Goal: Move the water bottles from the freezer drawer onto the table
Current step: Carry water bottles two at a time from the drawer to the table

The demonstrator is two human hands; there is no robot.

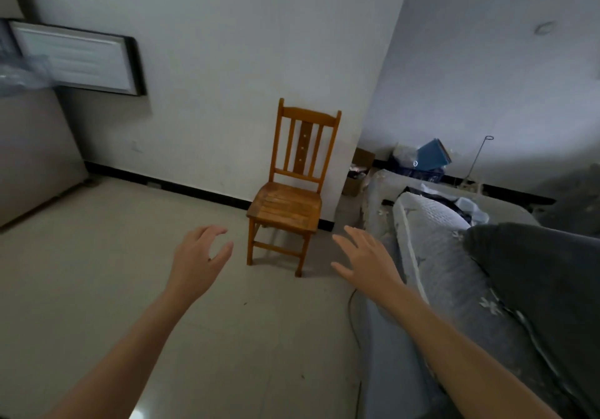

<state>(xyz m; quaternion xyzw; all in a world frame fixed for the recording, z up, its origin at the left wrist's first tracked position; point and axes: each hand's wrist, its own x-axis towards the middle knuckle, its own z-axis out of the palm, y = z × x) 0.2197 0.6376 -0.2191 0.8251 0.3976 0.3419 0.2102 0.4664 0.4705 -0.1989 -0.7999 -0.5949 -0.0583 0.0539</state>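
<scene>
Left hand [198,257]: we hold nothing, fingers loosely curved.
Right hand [365,261]: ours, spread wide, empty.
Chair [287,204]: just beyond both.

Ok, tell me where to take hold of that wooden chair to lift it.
Probably take the wooden chair by its backrest's top rail, coming from the front: its back stands close to the wall, and the rail is a bare bar facing you. The left hand and right hand are both empty.
</scene>
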